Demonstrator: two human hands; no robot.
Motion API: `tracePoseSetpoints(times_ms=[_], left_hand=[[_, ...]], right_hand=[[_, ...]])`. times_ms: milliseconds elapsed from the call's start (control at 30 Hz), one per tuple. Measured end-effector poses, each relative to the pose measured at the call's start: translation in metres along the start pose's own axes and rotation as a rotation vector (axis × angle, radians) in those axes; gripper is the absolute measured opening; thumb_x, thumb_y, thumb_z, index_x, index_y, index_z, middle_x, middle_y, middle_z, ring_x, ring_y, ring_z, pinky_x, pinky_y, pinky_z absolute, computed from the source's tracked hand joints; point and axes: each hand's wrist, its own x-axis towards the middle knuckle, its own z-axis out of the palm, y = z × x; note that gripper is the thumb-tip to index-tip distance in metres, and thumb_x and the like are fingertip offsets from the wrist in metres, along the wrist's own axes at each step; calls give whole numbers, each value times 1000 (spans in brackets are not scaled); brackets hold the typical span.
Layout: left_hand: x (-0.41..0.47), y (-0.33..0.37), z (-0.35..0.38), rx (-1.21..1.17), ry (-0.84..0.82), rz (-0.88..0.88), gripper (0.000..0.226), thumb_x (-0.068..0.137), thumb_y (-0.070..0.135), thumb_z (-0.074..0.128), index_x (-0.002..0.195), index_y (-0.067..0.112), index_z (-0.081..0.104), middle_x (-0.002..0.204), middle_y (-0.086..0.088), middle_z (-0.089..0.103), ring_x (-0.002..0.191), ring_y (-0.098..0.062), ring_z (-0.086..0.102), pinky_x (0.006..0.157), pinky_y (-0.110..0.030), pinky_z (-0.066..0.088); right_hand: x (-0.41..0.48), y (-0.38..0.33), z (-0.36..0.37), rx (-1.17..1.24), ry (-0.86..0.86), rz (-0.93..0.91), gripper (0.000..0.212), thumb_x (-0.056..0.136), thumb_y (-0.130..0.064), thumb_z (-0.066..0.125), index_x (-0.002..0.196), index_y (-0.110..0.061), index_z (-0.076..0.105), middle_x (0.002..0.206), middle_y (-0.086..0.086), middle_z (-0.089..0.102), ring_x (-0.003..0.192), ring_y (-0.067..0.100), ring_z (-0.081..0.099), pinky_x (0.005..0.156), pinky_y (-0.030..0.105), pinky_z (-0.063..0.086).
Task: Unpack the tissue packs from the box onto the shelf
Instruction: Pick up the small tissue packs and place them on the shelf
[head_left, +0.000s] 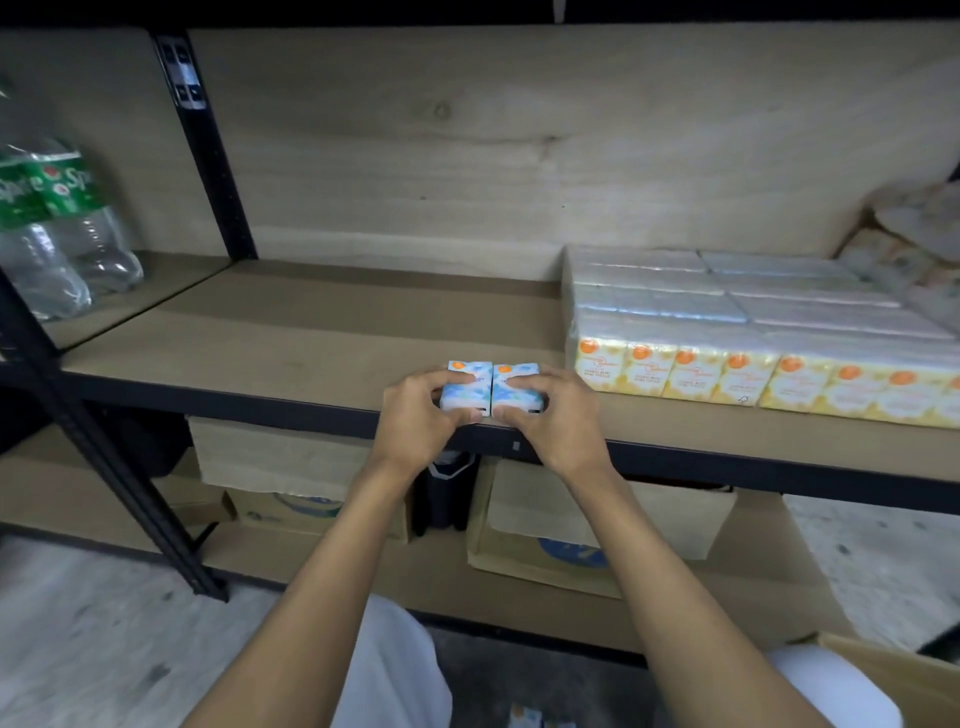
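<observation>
left hand and right hand are each grasping 1 blue tissue pack, packs touching, long axes pointing into the shelf.

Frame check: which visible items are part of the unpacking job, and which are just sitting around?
Job: two small blue-and-white tissue packs, gripped side by side by left hand and right hand; brown wooden shelf board; wrapped yellow-and-white tissue bundles on it.
Lying about: clear plastic bottles with green labels; cardboard boxes on the lower shelf.
</observation>
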Motion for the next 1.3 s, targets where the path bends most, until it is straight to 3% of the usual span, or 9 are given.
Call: tracePoseSetpoints(times_ms=[100,233,333,433,667,733,1167,1300], left_hand=[[8,-3,-4,22,-63,-32,46,66,17,86,109,23,72,109,7,70,92,-8,66,86,-18,50],[19,-6,-9,66,-117,-61,44,71,20,83,112,27,70,118,10,66,99,-8,64,92,-19,45],[25,-6,-8,81,-118,-61,42,71,18,83,110,27,71,112,9,68,95,-7,64,87,-14,44],[32,-6,-7,70,-108,-71,40,71,16,84,108,27,72,103,7,69,89,-6,65,82,-12,44],[56,-11,-5,84,-105,-72,40,67,15,86,100,31,72,102,2,70,93,-12,66,89,-24,51],[64,-14,-5,85,-106,-73,40,66,14,85,101,30,72,101,2,70,93,-11,66,85,-22,50],[102,-32,6,48,-128,-61,40,65,15,86,100,31,72,104,3,72,93,-11,67,91,-32,53],[110,-34,10,45,-112,-51,41,65,13,86,102,26,73,107,2,72,93,-11,67,92,-27,52]], right_hand=[[3,1,-2,-46,-29,-2,49,74,-31,80,119,-18,67,136,5,50,124,13,47,97,9,23],[8,1,-3,-70,-62,-4,48,76,-25,77,122,-19,65,139,5,50,126,14,46,103,14,28],[14,0,-1,-80,-70,4,47,78,-22,76,123,-17,64,139,6,49,127,14,45,97,7,21],[21,-2,1,-83,-67,10,46,78,-21,76,122,-16,65,138,7,50,126,14,46,99,8,22],[41,-4,10,-149,-79,18,46,79,-24,75,123,-18,64,140,9,48,130,18,43,108,19,25],[49,-5,14,-172,-83,21,46,78,-26,75,123,-19,64,141,8,49,129,18,44,108,21,26],[85,3,27,-196,-60,12,46,77,-25,76,121,-18,66,129,5,58,119,18,51,103,22,32],[92,6,29,-188,-55,16,46,77,-24,76,122,-17,65,129,6,57,119,19,50,103,21,31]])
